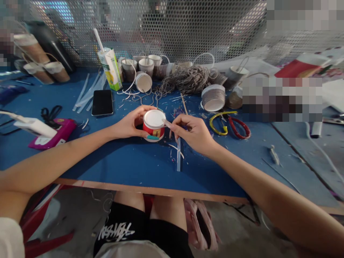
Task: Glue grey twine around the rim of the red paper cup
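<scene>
My left hand [134, 123] is wrapped round a small red tub [151, 132] with a flat white top, which it holds at the table's middle. Its thumb, with a teal nail, presses the tub's front. My right hand [192, 132] is at the tub's right side with thumb and forefinger pinched by the white rim. A pale tip reaches the rim there; whether it is a long nail or something held, I cannot make out. Just below the right fingers a clear plastic strip [178, 159] lies on the blue table, beside a thin white cord piece [177, 149].
Yellow-handled pliers [219, 123] and a red-handled tool [243, 129] lie to the right. Behind are grey twine [190, 79], wrapped cups [213, 97] and a drink carton [109, 70]. A phone [102, 103] and a magenta device [55, 132] are left. A perforated metal screen [172, 32] stands behind.
</scene>
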The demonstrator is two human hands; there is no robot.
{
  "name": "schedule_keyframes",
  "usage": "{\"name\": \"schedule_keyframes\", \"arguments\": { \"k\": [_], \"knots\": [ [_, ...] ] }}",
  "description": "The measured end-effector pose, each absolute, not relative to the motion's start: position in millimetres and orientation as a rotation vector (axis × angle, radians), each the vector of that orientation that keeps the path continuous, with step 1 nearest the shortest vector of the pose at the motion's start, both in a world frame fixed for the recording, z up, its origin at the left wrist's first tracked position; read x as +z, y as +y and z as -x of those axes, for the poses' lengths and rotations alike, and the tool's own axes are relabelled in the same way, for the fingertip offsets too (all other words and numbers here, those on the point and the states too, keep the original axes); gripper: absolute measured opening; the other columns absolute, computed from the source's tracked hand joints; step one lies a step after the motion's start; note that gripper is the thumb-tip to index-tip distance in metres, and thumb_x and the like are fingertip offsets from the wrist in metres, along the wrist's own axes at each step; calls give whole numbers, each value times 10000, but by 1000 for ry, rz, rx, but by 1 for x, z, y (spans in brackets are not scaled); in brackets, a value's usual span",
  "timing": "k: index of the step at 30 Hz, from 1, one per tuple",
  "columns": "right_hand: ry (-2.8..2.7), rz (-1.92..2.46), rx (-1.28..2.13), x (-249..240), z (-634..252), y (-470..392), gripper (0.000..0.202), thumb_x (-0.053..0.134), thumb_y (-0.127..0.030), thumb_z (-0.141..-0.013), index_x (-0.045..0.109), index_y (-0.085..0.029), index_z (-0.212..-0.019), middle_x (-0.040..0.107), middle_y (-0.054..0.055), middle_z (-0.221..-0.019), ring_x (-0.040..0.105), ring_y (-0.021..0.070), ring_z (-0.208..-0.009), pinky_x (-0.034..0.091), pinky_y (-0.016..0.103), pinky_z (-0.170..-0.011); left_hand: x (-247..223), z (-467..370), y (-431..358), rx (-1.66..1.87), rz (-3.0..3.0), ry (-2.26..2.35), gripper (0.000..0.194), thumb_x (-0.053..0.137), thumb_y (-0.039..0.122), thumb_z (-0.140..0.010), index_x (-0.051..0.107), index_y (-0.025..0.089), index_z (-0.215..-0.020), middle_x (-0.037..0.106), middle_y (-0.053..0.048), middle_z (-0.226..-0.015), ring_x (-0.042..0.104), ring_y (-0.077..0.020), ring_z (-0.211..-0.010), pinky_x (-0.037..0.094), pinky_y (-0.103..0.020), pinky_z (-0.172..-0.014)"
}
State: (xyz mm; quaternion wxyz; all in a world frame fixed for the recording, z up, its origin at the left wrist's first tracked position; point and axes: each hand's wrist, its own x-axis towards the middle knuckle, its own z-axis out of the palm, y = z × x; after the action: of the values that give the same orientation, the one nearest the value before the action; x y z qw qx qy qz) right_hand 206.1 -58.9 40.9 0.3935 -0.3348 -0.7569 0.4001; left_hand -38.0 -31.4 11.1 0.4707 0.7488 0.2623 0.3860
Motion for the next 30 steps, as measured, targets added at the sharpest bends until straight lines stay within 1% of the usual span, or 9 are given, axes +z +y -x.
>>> {"name": "schedule_keyframes", "arguments": {
  "k": [3,8,14,18,25,30],
  "knots": [
    [-1921,856,1003,40,-207,-58,493,688,-652,-826,587,-187,-697,557,-33,-581,491,83,-497,402,258,-505,12,38,-30,945,-1829,648,761,918,403,-618,574,210,-1270,636,-138,-1338,636,-287,-1233,538,-427,-1023],
    [-1933,853,994,38,-208,-57,491,673,-651,-841,578,-190,-700,561,-31,-590,494,85,-498,416,268,-523,10,38,-30,935,-1774,614,731,937,373,-596,606,211,-1227,646,-130,-1325,620,-298,-1250,510,-467,-1069],
    [-1918,852,988,41,-207,-58,476,702,-630,-827,587,-188,-689,562,-35,-586,500,80,-486,405,262,-501,5,36,-31,939,-1789,614,797,935,293,-582,554,240,-1280,620,-111,-1373,613,-277,-1270,518,-437,-1073],
    [-1899,842,994,41,-206,-59,465,723,-614,-817,587,-190,-684,555,-41,-574,501,81,-474,392,254,-475,4,36,-29,948,-1799,638,791,936,324,-581,558,225,-1269,638,-119,-1339,632,-279,-1233,535,-440,-1043],
    [-1888,853,1005,40,-206,-58,477,732,-625,-802,585,-184,-694,559,-34,-592,516,83,-478,403,256,-479,10,37,-29,909,-1798,625,763,928,369,-617,566,212,-1270,649,-128,-1306,634,-285,-1222,515,-444,-1055],
    [-1896,835,991,40,-206,-57,483,736,-624,-799,587,-178,-690,562,-34,-589,509,75,-469,392,245,-470,9,39,-28,880,-1848,590,762,913,365,-650,544,211,-1299,618,-136,-1363,620,-283,-1261,502,-447,-1082]
  ]
}}
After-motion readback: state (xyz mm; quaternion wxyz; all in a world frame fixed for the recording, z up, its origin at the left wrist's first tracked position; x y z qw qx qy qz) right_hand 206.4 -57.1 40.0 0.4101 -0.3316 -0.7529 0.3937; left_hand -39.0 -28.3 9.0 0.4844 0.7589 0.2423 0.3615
